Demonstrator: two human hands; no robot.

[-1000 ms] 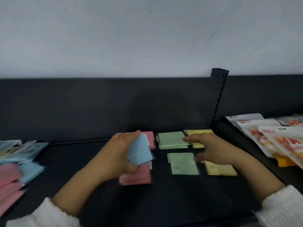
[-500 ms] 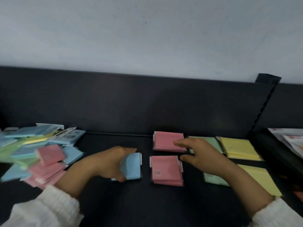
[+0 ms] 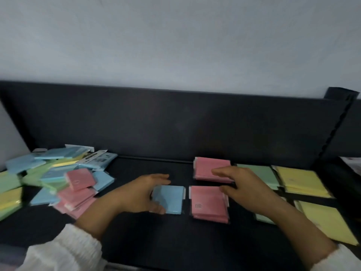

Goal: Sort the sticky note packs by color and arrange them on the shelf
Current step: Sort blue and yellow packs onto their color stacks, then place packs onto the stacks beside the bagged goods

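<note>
Placing: your left hand (image 3: 140,194), fingers spread, touched the square blue wrapped pack (image 3: 170,199); right hand (image 3: 244,189) hung slack. Next needed another blue.

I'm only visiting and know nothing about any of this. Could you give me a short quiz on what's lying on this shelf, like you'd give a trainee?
1. True or false: the blue pack at the left hand lies just left of the front pink stack.
2. Which colour sits farthest right on the shelf? A pink, B yellow, C blue.
3. Fill in: the unsorted heap lies at the shelf's ___ end.
Key: 1 true; 2 B, the yellow stacks; 3 left.
</note>
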